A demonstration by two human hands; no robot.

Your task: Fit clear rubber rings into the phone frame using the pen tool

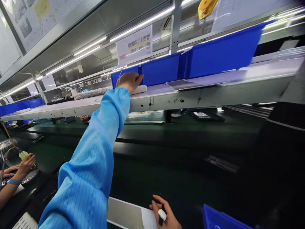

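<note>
My left hand (129, 81), in a light blue striped sleeve, reaches up to the raised shelf (166, 98). Its fingers curl over a white flat object (140, 89) lying at the shelf's front, just before a blue bin (160, 68). Whether the fingers grip the white object I cannot tell. My right hand (164, 214) rests low at the bottom edge, closed on a small white and black piece (162, 215), beside a pale flat sheet (128, 214).
More blue bins (221, 52) stand along the shelf with a clear tray (190, 83) in front of them. A dark green conveyor (181, 140) runs below. A co-worker's hands (22, 167) work at the left. Another blue bin (221, 219) sits at bottom right.
</note>
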